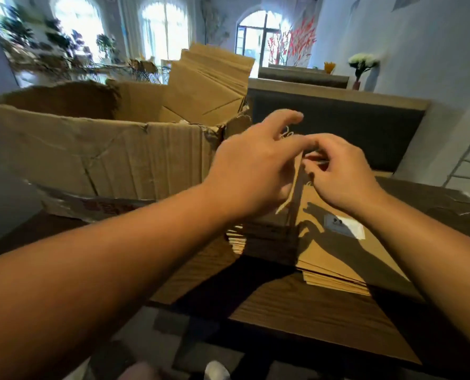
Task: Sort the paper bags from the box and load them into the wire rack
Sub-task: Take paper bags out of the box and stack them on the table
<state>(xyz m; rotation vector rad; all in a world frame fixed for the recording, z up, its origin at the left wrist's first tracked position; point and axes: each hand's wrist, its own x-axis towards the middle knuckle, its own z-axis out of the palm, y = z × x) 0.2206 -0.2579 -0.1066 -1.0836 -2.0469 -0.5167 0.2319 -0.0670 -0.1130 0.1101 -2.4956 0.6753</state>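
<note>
I had both hands over the flat stack of paper bags near the table's right edge: my left hand steadied one upright bag, fingers loosely spread, while my right hand pinched its twine handle, probably to free it. More bags stood in the cardboard box; the wire rack waited rightward.

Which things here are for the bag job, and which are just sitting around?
For the job: cardboard box, paper bags standing in it, stack of bags on the table, wire rack, both hands: left, right.

Just around: flower vase, potted plants.
</note>
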